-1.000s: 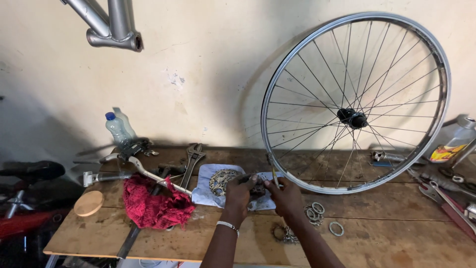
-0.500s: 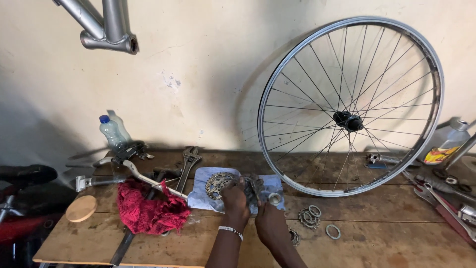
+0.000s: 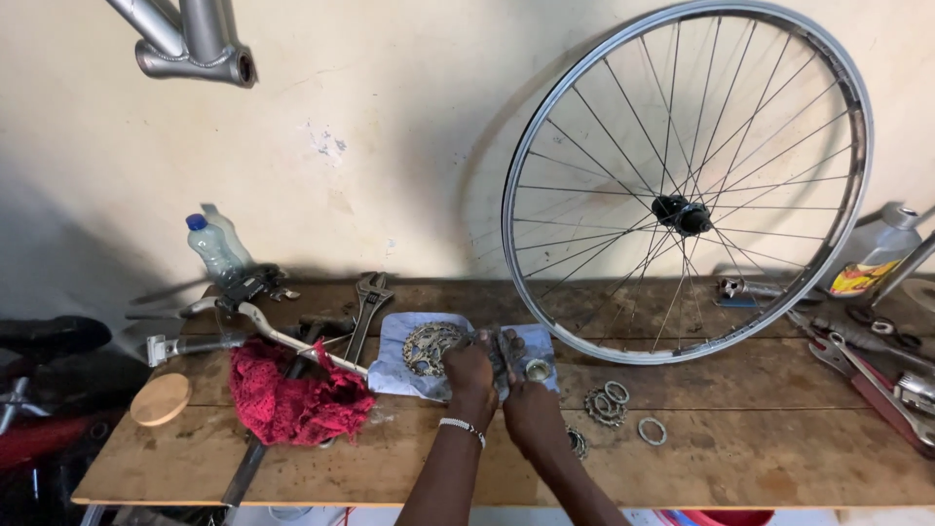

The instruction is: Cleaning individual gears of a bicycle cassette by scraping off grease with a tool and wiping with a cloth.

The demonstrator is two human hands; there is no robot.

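Observation:
My left hand [image 3: 470, 375], with a bead bracelet at the wrist, rests on a pale blue cloth [image 3: 394, 356] on the wooden bench [image 3: 740, 458]. Pressed against it on the right is my right hand [image 3: 532, 411]. Both hands close on a small dark metal part [image 3: 502, 353] held between them over the cloth. A greasy toothed sprocket cluster [image 3: 427, 346] lies on the cloth just left of my left hand. A small metal ring [image 3: 537, 369] sits on the cloth by my right fingers.
A spoked bicycle wheel [image 3: 687, 185] leans on the wall. Loose sprockets [image 3: 599, 405] and a ring [image 3: 652, 431] lie right of my hands. A red rag [image 3: 292, 399], adjustable wrench [image 3: 365, 297], water bottle [image 3: 214, 248] and wooden disc [image 3: 161, 399] are left; pliers [image 3: 872, 375] right. A frame tube [image 3: 195, 44] hangs above.
My right hand has moved left from the wheel rim to meet my left hand over the cloth. Both hands now close together on the dark part.

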